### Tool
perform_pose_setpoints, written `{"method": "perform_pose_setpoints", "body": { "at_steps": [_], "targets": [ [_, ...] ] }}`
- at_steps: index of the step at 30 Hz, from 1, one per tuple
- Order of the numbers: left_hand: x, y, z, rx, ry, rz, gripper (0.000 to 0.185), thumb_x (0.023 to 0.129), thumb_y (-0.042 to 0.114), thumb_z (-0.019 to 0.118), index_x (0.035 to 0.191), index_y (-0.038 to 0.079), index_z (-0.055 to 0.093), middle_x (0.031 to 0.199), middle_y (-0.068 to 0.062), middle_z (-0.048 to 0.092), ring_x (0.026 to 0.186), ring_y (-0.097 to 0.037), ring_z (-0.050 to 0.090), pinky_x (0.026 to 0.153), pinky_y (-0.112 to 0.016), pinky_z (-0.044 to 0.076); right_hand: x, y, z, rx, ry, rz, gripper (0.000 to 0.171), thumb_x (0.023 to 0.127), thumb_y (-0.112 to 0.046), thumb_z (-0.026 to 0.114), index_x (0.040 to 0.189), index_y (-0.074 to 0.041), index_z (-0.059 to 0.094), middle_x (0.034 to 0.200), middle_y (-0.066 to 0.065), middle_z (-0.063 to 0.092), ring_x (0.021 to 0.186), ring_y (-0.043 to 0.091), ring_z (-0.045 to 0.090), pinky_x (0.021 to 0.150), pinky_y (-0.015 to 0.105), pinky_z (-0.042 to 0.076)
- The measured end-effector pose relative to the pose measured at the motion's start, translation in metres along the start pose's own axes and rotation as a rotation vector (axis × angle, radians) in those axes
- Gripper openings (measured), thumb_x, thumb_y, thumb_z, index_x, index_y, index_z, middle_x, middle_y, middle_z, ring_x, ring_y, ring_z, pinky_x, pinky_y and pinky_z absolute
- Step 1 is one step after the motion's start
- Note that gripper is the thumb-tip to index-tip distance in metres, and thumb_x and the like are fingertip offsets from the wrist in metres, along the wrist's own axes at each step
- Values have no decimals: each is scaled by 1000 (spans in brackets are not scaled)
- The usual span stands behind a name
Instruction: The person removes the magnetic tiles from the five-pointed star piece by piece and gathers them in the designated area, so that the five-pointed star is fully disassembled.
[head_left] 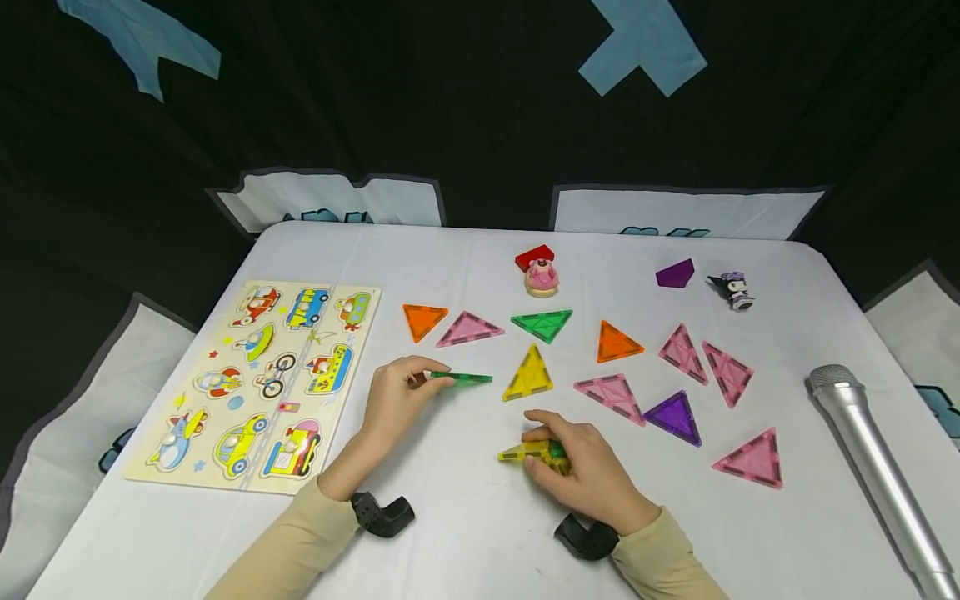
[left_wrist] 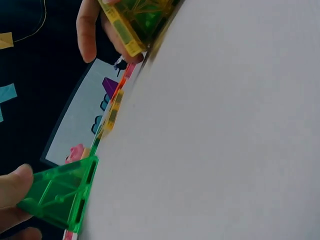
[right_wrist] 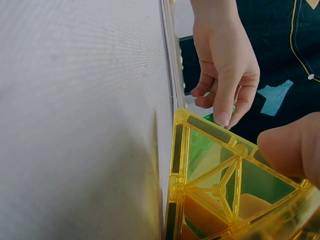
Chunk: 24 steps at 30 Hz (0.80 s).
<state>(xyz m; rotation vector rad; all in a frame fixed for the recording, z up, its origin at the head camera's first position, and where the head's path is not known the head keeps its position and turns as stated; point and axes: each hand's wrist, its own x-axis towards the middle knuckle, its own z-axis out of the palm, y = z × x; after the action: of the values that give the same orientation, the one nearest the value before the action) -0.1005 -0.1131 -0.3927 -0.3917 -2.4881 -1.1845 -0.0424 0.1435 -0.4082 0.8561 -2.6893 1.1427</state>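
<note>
My left hand [head_left: 401, 396] pinches a green triangular magnetic tile [left_wrist: 62, 195] by one corner, seen nearly edge-on in the head view. In my right hand [head_left: 588, 467] are yellow triangular magnetic tiles [right_wrist: 237, 175] that meet at an angle, gripped between thumb and fingers. Some green shows through or behind the yellow, and my fingers hide part of this piece. Between and beyond the hands lies a flat yellow triangle tile [head_left: 528, 374]. Behind it sits another green triangle tile [head_left: 542, 325].
Orange [head_left: 424, 320], pink [head_left: 611, 395] and purple [head_left: 675, 417] triangle tiles lie spread over the white table. A wooden vehicle puzzle board [head_left: 202, 417] is at left, a silver microphone [head_left: 877, 467] at right. Small figurines [head_left: 542, 278] stand toward the back.
</note>
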Motion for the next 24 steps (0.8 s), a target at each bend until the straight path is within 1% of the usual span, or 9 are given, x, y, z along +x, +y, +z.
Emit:
{"method": "perform_pose_setpoints", "body": {
  "at_steps": [3, 7, 9, 12, 15, 17, 19, 21, 24],
  "targets": [
    [-2, -4, -5, 26, -113, 0, 13, 69, 8, 78, 81, 10, 72, 76, 1, 65, 58, -10, 47, 53, -23, 39, -1, -1, 0, -8, -3, 6, 49, 79, -24, 66, 124, -12, 50, 103, -11, 64, 94, 17, 57, 81, 42, 42],
    [-6, -9, -9, 56, -229, -59, 10, 71, 5, 76, 79, 9, 72, 98, -2, 67, 72, -13, 56, 62, -26, 44, -1, -1, 0, -5, -6, 14, 49, 79, -24, 66, 124, -12, 51, 104, -11, 64, 95, 18, 57, 82, 42, 42],
    [-8, -10, -10, 71, -240, -98, 6, 74, 6, 74, 78, 9, 72, 101, -3, 67, 75, -15, 57, 64, -28, 44, 0, 0, 0, -2, -6, 12, 49, 79, -24, 66, 124, -12, 51, 103, -11, 64, 95, 18, 57, 82, 42, 42],
    [-10, -10, -8, 75, -220, -114, 5, 76, 8, 72, 81, 10, 72, 95, -2, 68, 74, -14, 56, 65, -29, 43, 0, 0, 1, 5, -6, 0, 49, 79, -23, 66, 124, -11, 51, 103, -11, 64, 95, 17, 57, 81, 41, 42],
    [-13, -4, -4, 43, -193, -85, 7, 78, 9, 71, 85, 10, 71, 85, 0, 67, 70, -14, 53, 64, -30, 42, 0, 1, 1, 9, -10, -10, 48, 80, -23, 66, 124, -11, 51, 103, -10, 64, 95, 16, 57, 81, 41, 43],
    [-17, 4, 1, 10, -210, -51, 8, 78, 10, 71, 86, 10, 70, 82, 3, 65, 71, -13, 52, 64, -29, 43, 0, 1, 1, 8, -11, -10, 49, 80, -23, 66, 124, -11, 51, 103, -10, 64, 94, 16, 58, 81, 40, 43],
    [-21, 13, 7, -27, -279, -12, 9, 80, 12, 70, 88, 10, 69, 79, 6, 63, 71, -10, 52, 65, -27, 44, 0, 1, 1, 4, -9, -5, 49, 80, -24, 66, 124, -11, 51, 103, -9, 65, 94, 16, 58, 81, 41, 43],
    [-26, 22, 14, -80, -391, 15, 12, 81, 15, 68, 92, 10, 67, 77, 8, 62, 69, -7, 52, 63, -24, 45, 0, 1, 0, 4, -8, -1, 49, 80, -23, 66, 124, -11, 51, 103, -8, 65, 94, 16, 58, 80, 41, 43],
    [-34, 32, 23, -183, -555, 6, 18, 84, 18, 65, 99, 9, 64, 72, 8, 63, 62, -3, 53, 58, -22, 44, 0, -1, -1, 9, -14, 7, 49, 80, -24, 66, 125, -11, 50, 104, -6, 65, 94, 18, 57, 81, 43, 42]
  ]
}}
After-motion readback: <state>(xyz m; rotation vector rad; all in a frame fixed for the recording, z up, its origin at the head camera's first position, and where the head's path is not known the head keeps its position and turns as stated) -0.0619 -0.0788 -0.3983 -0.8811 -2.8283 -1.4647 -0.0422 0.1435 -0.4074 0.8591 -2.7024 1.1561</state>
